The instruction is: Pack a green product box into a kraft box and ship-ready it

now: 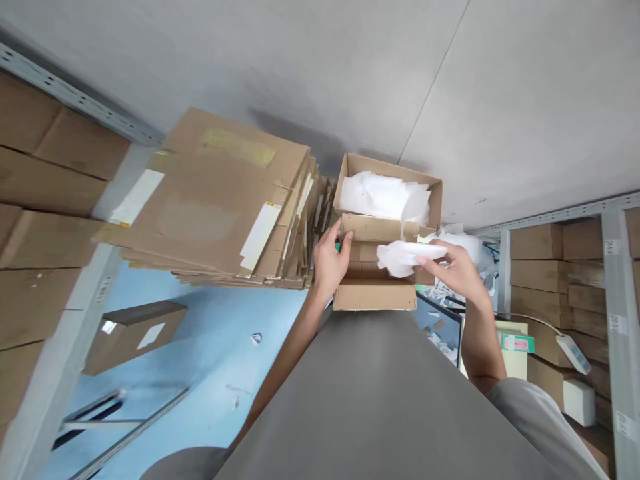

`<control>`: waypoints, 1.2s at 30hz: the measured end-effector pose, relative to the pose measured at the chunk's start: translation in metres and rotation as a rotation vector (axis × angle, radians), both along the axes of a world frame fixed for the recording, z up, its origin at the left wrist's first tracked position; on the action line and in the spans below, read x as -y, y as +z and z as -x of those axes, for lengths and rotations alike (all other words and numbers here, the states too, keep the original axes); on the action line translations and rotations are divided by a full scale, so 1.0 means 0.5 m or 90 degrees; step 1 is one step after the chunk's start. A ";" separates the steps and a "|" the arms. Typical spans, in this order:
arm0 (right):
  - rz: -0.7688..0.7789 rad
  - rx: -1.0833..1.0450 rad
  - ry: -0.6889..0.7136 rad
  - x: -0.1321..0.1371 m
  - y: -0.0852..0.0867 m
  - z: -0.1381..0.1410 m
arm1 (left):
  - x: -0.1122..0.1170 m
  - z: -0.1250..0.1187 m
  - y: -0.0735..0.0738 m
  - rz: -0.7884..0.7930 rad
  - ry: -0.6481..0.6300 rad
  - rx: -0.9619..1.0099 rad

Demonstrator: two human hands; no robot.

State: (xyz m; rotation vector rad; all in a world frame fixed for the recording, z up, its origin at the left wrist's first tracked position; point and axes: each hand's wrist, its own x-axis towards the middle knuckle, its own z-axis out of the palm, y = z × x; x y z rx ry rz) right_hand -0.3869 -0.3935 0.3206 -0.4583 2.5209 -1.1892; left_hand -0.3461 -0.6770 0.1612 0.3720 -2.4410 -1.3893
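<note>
A small open cardboard box (374, 295) sits at the far end of a grey table top (370, 387). My left hand (330, 260) grips the box's left side, fingers curled over its edge. My right hand (457, 270) pinches a white foam packing sheet (406, 257) and holds it over the box opening. Behind it stands a second open cardboard box (434, 190) filled with more white packing sheets (383, 197).
A tall stack of flattened cardboard (215, 200) lies left of the boxes. Metal shelving with brown cartons lines the left (45, 180) and the right (545, 267). A small carton (133, 333) rests on the blue floor. A screen (440, 330) sits right of the table.
</note>
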 end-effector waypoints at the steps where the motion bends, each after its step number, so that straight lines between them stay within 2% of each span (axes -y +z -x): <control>1: -0.069 0.021 0.040 0.007 -0.012 -0.002 | 0.000 -0.001 -0.001 0.002 0.000 -0.006; 5: -0.369 0.048 0.145 0.050 -0.037 -0.009 | 0.000 -0.002 -0.005 0.007 -0.006 -0.011; 7: -0.428 0.050 0.165 0.068 -0.031 -0.014 | 0.000 -0.002 -0.005 0.011 -0.004 -0.012; 10: -0.345 0.047 0.156 0.070 -0.005 -0.008 | 0.000 -0.003 -0.002 0.015 -0.001 -0.014; 12: -0.248 0.005 0.094 0.055 0.007 0.018 | 0.001 -0.005 0.000 0.011 -0.004 -0.012; 14: -0.179 -0.061 0.012 0.036 -0.004 0.070 | 0.002 -0.007 0.001 0.007 -0.009 -0.008; 15: -0.162 -0.089 -0.019 0.029 -0.020 0.108 | 0.002 -0.008 0.002 0.007 -0.011 -0.007; 17: -0.163 -0.102 -0.034 0.023 -0.076 0.197 | 0.003 -0.009 0.001 0.012 -0.011 -0.004; 19: -0.215 -0.061 0.009 0.032 -0.155 0.292 | 0.004 -0.009 0.001 0.020 -0.008 0.000; 22: -0.342 0.106 0.119 0.069 -0.274 0.398 | 0.003 -0.009 0.003 0.026 -0.003 0.007; 24: -0.442 0.136 0.157 0.099 -0.332 0.430 | 0.001 -0.009 0.007 0.033 0.000 0.011; 27: -0.546 0.100 0.192 0.129 -0.374 0.429 | -0.004 -0.010 0.011 0.043 0.006 0.013; 30: -0.556 0.043 0.191 0.133 -0.374 0.410 | -0.007 -0.011 0.012 0.047 0.009 0.008; 32: -0.517 0.001 0.182 0.123 -0.355 0.402 | -0.008 -0.011 0.012 0.047 0.007 0.004; 34: -0.445 -0.045 0.159 0.105 -0.317 0.394 | -0.007 -0.011 0.012 0.048 0.004 0.004; 36: -0.342 -0.106 0.113 0.083 -0.254 0.376 | -0.007 -0.010 0.012 0.047 -0.001 0.007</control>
